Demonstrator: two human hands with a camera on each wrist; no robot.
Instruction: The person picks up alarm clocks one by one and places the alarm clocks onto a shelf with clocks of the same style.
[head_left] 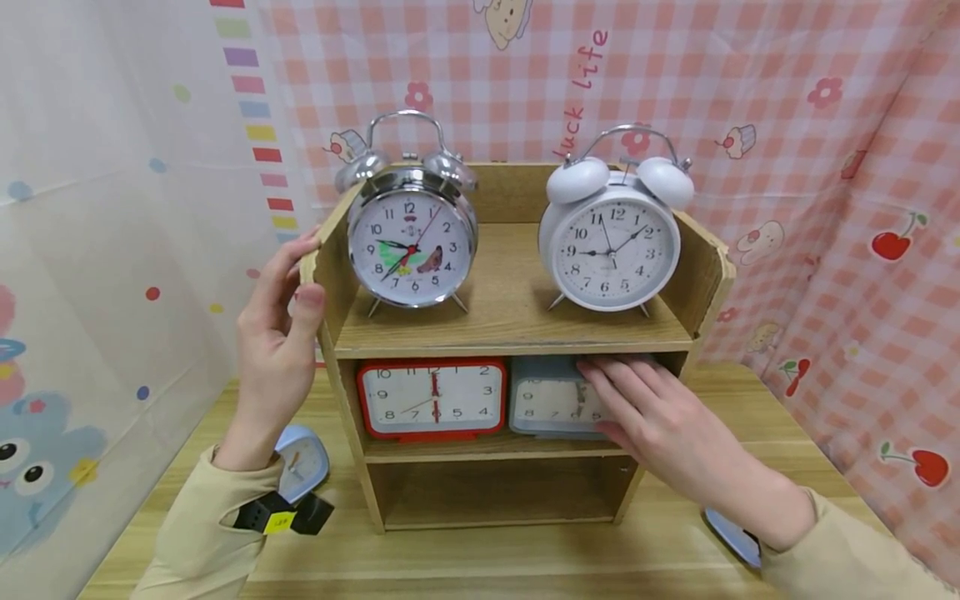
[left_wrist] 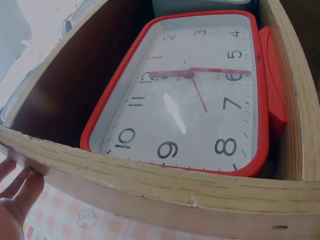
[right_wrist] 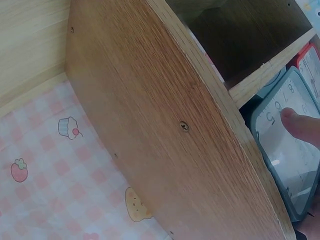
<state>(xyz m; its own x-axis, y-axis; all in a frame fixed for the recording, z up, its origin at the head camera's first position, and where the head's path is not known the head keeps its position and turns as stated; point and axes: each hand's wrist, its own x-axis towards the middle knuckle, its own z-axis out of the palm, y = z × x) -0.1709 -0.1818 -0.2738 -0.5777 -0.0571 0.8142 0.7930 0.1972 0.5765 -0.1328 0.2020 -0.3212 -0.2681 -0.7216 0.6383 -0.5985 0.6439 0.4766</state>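
A wooden shelf unit stands on the table. My left hand holds its left side panel high up, thumb at the front edge, and the left wrist view shows fingertips against the panel's outer face. In the middle compartment sits a red rectangular clock, upright. Beside it on the right is a blue-grey rectangular clock, partly covered by my right hand. The fingers of that hand lie nearly straight over its upper part. In the right wrist view, the thumb rests on its dial.
A silver twin-bell alarm clock stands on the top shelf at left, a white one at right. Light blue clock lies on the table left of the unit. A pale blue object is at right, partly behind my wrist.
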